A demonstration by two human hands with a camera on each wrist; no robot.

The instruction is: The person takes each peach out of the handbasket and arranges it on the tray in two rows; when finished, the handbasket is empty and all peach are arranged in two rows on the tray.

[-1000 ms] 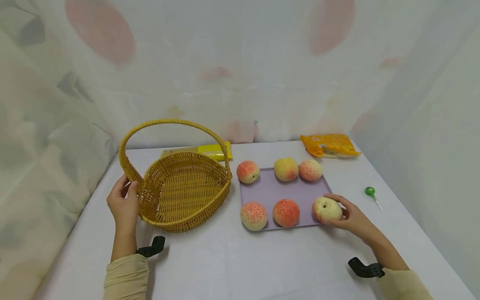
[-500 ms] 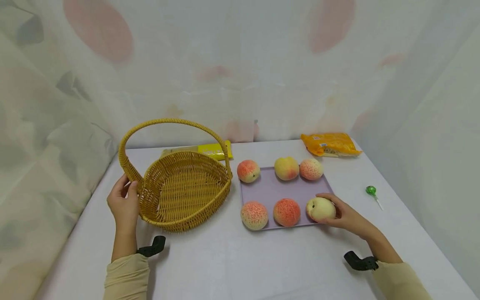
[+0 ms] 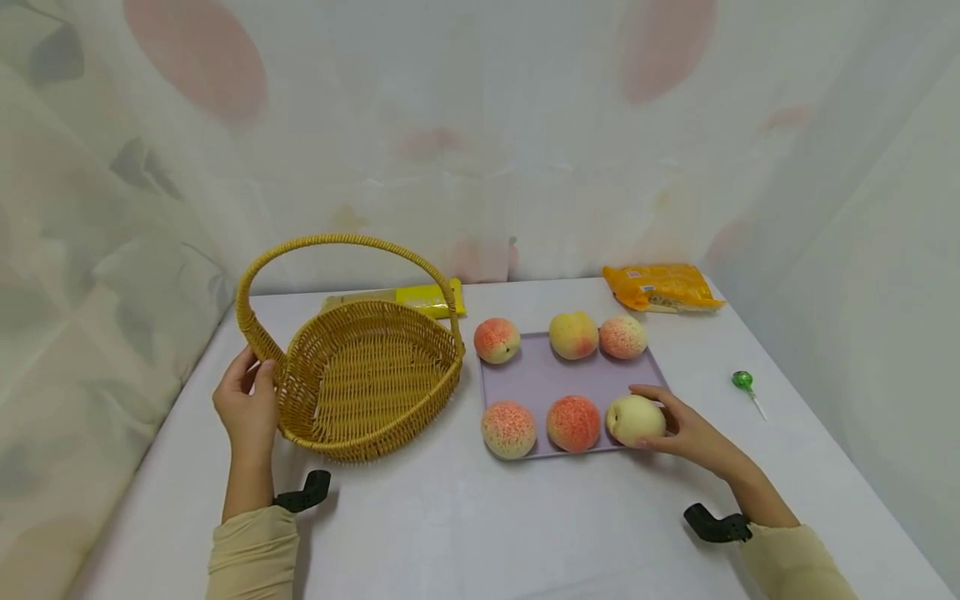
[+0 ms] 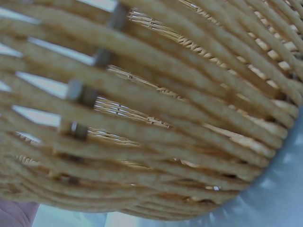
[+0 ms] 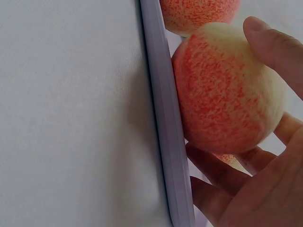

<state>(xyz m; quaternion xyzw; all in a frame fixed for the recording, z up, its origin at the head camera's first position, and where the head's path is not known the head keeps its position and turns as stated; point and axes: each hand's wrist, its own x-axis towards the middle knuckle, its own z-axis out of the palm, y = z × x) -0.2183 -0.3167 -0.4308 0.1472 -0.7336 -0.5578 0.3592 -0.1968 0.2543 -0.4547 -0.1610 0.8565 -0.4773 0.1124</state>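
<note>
In the head view my left hand [image 3: 249, 400] grips the brown wicker basket [image 3: 375, 442] at the left foot of its tall arched handle. The basket stands upright with nothing inside. Its woven side [image 4: 156, 123] fills the left wrist view. My right hand [image 3: 693, 435] holds a pale peach [image 3: 636, 420] at the front right corner of the lilac tray [image 3: 536, 379]. Thumb and fingers curve round that peach [image 5: 222, 94], whose side facing the right wrist camera is speckled red. Left of it in the front row are a red peach [image 3: 573, 423] and a pink speckled peach [image 3: 509, 430].
Along the tray's back sit a red-and-cream peach [image 3: 497, 341], a yellow peach [image 3: 573, 336] and a speckled one [image 3: 623, 337]. A yellow packet [image 3: 427, 300] lies behind the basket, an orange packet [image 3: 663, 287] at the back right. A green lollipop [image 3: 743, 382] lies at the right.
My right hand has brought the pale peach leftward along the tray's front edge, close to the red peach. The left hand and basket have stayed in place.
</note>
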